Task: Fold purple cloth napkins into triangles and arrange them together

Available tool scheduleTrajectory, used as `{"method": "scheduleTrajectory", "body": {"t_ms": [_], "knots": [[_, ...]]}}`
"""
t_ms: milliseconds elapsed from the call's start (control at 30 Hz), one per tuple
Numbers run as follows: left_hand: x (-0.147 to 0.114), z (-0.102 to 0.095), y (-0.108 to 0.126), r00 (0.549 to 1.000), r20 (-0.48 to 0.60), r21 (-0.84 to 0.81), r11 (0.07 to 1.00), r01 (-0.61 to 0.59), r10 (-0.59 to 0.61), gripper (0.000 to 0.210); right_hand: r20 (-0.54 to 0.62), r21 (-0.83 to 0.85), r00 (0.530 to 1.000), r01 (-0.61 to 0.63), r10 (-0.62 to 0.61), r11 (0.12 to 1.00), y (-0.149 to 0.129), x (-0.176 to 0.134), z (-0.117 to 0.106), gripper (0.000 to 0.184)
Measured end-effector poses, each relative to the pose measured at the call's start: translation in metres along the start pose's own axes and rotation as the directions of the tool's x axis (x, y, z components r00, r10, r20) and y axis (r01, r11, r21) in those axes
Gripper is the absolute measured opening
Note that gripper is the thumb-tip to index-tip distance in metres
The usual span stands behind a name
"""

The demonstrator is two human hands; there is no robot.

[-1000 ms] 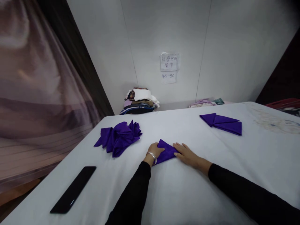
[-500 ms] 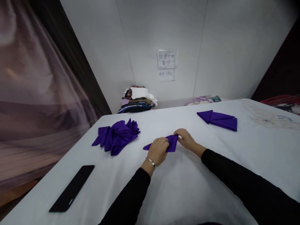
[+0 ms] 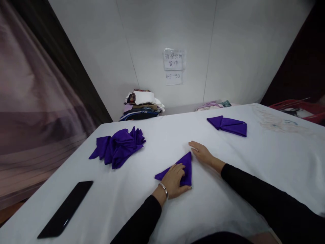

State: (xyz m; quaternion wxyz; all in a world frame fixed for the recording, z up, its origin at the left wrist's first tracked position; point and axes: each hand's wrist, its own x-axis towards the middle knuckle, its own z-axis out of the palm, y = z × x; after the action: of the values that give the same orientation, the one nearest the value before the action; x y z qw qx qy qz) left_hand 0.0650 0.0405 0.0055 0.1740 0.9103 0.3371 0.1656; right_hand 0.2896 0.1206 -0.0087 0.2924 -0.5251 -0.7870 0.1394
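Two hands flat on one purple cloth napkin [image 3: 186, 166], folded to a triangle, mid-table.

Left hand [image 3: 174, 181] lies open, palm down, pressing the triangle's near edge; silver bracelet [image 3: 164, 189] at the wrist. Right hand [image 3: 201, 152] open too, fingers stretched flat at the triangle's far tip, gripping nothing. Napkin sits on the white tablecloth [image 3: 228, 189], between both hands. Progress, as judged: this fold looks partway, a plain triangle so far. Finished pieces appear to be the flat folded purple napkins [image 3: 228, 125] at far right, one or two, seams unclear. A loose heap of unfolded purple napkins [image 3: 117, 146] at far left looks left to do; count cannot be told. One black phone [image 3: 65, 210] near left. One stack of mixed folded fabrics [image 3: 141, 105] and one paper sign [image 3: 174, 66] by the wall.
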Motion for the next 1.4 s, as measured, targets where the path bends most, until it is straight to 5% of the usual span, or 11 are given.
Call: {"method": "scheduleTrajectory", "body": {"t_ms": [100,200,267,367,633,900,1067,1400], "knots": [[0.0,0.0,0.001,1.0,-0.015,-0.026,1.0,0.01,-0.01,0.045,0.091,0.046,0.98,0.176,-0.179,0.983,-0.041,-0.01,0.005,0.045],[0.0,-0.002,0.004,0.999,-0.009,-0.038,0.998,0.042,-0.042,0.054,0.322,0.129,0.88,0.325,-0.35,0.937,-0.074,-0.021,0.01,0.053],[0.0,-0.004,0.007,0.999,-0.003,-0.038,0.998,0.051,-0.051,0.059,0.43,0.171,0.823,0.331,-0.372,0.928,-0.081,-0.023,0.01,0.059],[0.001,-0.006,0.009,1.0,-0.02,-0.061,0.998,0.005,-0.006,0.061,0.502,0.185,0.798,0.28,-0.335,0.942,-0.073,-0.019,0.007,0.069],[-0.001,-0.003,0.007,0.999,-0.013,-0.093,0.995,0.044,-0.045,0.033,0.507,0.06,0.831,0.229,-0.228,0.972,-0.043,-0.006,0.009,0.063],[-0.005,0.002,0.007,0.999,0.005,-0.026,0.999,0.036,-0.036,0.045,0.448,-0.117,0.879,0.238,-0.163,0.964,-0.021,-0.003,0.019,0.064],[-0.015,0.008,0.009,0.978,0.021,0.08,0.976,0.205,-0.207,0.075,0.426,-0.135,0.886,0.263,-0.184,0.955,-0.018,-0.004,0.023,0.064],[-0.06,0.002,0.008,0.866,-0.051,0.234,0.837,0.495,-0.498,0.077,0.419,-0.135,0.886,0.275,-0.196,0.952,-0.017,-0.004,0.023,0.065]]}}
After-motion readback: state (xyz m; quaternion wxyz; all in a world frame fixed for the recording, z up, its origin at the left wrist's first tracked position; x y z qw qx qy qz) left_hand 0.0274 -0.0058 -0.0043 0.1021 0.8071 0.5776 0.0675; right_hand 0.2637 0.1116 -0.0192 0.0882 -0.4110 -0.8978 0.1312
